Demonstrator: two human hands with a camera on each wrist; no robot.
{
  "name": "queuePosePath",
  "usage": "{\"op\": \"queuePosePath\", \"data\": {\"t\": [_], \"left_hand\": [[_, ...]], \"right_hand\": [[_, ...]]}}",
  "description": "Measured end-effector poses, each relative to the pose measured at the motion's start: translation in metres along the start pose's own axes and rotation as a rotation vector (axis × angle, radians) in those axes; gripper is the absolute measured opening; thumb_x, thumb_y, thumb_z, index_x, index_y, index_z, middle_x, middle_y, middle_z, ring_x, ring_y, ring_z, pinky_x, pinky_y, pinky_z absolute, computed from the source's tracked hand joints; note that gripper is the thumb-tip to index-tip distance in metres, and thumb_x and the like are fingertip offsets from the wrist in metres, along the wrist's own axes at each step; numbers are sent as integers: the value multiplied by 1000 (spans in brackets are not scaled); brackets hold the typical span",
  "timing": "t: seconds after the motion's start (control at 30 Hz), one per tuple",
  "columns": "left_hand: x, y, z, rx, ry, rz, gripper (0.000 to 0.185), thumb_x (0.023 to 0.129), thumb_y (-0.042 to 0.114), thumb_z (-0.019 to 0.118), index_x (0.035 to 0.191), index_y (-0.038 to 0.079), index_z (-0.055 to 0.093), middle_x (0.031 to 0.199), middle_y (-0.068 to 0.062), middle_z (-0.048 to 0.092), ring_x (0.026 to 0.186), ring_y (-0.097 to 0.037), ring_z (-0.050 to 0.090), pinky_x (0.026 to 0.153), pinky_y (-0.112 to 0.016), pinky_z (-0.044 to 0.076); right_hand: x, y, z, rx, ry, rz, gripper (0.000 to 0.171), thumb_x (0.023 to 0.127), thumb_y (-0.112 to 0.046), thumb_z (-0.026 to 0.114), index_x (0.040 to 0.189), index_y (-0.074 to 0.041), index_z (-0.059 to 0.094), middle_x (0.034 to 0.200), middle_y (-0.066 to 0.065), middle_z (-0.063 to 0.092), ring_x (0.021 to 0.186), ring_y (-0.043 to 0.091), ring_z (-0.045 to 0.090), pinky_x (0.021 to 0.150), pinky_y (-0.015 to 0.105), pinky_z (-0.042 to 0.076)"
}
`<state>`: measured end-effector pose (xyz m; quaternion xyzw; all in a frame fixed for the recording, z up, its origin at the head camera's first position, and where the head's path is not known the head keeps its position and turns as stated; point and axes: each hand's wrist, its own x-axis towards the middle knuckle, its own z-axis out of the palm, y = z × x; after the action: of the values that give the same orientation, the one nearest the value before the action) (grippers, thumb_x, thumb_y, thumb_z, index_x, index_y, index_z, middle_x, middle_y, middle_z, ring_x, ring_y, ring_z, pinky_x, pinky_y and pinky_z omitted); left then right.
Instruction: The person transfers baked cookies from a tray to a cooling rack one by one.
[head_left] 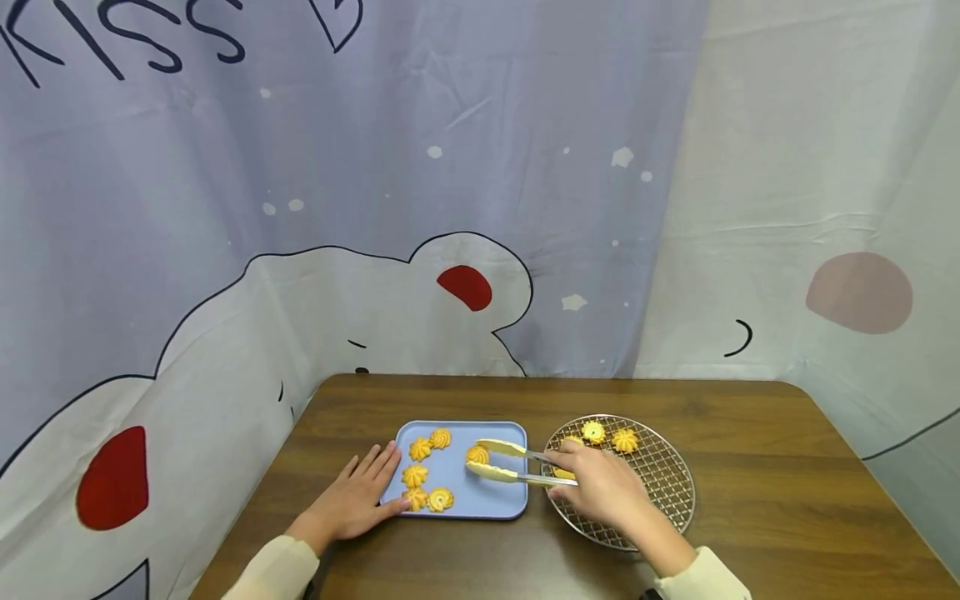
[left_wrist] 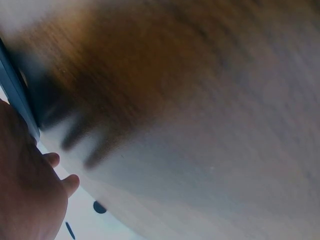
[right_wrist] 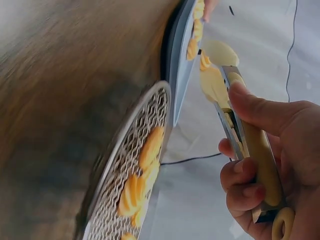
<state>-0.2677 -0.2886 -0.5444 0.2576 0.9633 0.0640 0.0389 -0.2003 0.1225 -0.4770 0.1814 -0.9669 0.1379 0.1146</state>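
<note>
My right hand (head_left: 603, 487) grips a pair of tongs (right_wrist: 260, 155) with cream tips and a metal body. Between the tong tips is a yellow piped cookie (head_left: 477, 454), over the right half of the blue tray (head_left: 491, 504). Several more cookies (head_left: 415, 476) lie in the tray's left half. At the tray's left edge rests my left hand (head_left: 356, 496), fingers spread, thumb near the lower cookies. Below my right hand, a round wire rack (head_left: 667, 492) holds several cookies (head_left: 624, 440), some partly hidden by the hand.
The brown wooden table (head_left: 780, 500) carries the tray and, to its right, the rack. Behind and beside it hangs a printed curtain (head_left: 585, 208) with bear drawings, close to the table's back edge.
</note>
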Motion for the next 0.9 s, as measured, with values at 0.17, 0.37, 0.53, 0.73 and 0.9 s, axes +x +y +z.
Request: {"op": "queuePosePath", "data": {"t": [0.17, 0.37, 0.53, 0.73, 0.9], "left_hand": [[2, -4, 4, 3, 21, 4, 90, 99, 70, 41, 161, 6, 25, 168, -11, 20, 153, -38, 19, 118, -65, 17], [2, -5, 6, 7, 7, -8, 92, 98, 73, 37, 162, 9, 23, 169, -9, 17, 155, -36, 17, 119, -64, 16], [1, -4, 6, -4, 18, 0, 91, 99, 70, 40, 161, 6, 24, 169, -11, 20, 153, -38, 19, 118, -65, 16], [0, 0, 2, -8, 10, 2, 89, 99, 68, 41, 161, 5, 25, 168, -13, 20, 153, -40, 19, 118, -66, 16], [0, 0, 2, 3, 3, -4, 90, 99, 70, 39, 161, 7, 24, 169, -11, 18, 154, -39, 18, 119, -65, 16]], "right_hand": [[-8, 11, -6, 0, 13, -7, 56, 75, -40, 87, 127, -24, 73, 97, -14, 62, 60, 3, 48, 50, 22, 39], [-18, 18, -10, -17, 17, 25, 58, 74, -41, 87, 128, -27, 72, 108, -12, 67, 67, 6, 57, 54, 23, 45], [-27, 25, -16, -28, 36, 36, 57, 75, -41, 87, 128, -27, 72, 120, -8, 69, 73, 11, 64, 56, 24, 48], [-40, 33, -24, -42, 68, 33, 57, 75, -41, 87, 127, -22, 73, 123, -3, 70, 79, 17, 70, 60, 28, 52], [-49, 38, -29, -48, 56, 49, 56, 76, -41, 86, 128, -23, 72, 123, -3, 70, 80, 18, 70, 62, 31, 54]]}}
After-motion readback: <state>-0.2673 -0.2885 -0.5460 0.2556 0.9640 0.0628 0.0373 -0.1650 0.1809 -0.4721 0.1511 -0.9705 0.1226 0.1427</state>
